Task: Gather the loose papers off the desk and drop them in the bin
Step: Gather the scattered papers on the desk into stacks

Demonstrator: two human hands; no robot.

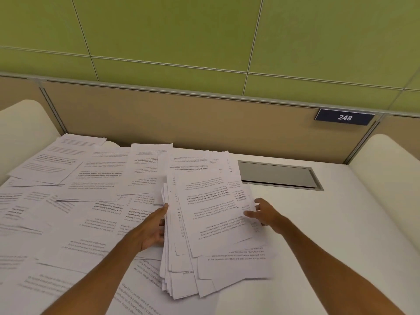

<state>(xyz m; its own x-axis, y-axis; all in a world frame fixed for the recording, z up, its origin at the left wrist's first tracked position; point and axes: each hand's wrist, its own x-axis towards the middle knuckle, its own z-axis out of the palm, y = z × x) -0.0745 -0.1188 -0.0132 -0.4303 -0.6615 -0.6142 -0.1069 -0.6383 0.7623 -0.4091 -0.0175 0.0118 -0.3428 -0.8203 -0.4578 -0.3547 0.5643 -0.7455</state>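
Both bare forearms reach in from the bottom edge toward an uneven stack (211,223) of printed papers lying on the white desk (329,235). At the stack's left edge, the left hand (152,226) has its grip closed round the sheets, thumb on top and fingers tucked beneath. At the stack's right edge, the right hand (264,214) pinches the top pages, with the thumb lying on the print and the other fingers behind the paper's edge. The stack is fanned and ragged. Its near corners splay toward the camera and its far end overlaps other pages.

Left of the stack, loose sheets (68,201) cover the desk in overlapping layers, some running under the left forearm and under the stack itself. Just beyond the stack's far right corner sits a grey recessed hatch (279,175), right beside the pages' edge. Beyond the stack rises a beige partition (181,114) carrying a dark plate (344,117) that reads 248, with green wall panels (159,30) above. Cream curved screens (391,169) stand far out on either side of the stack.
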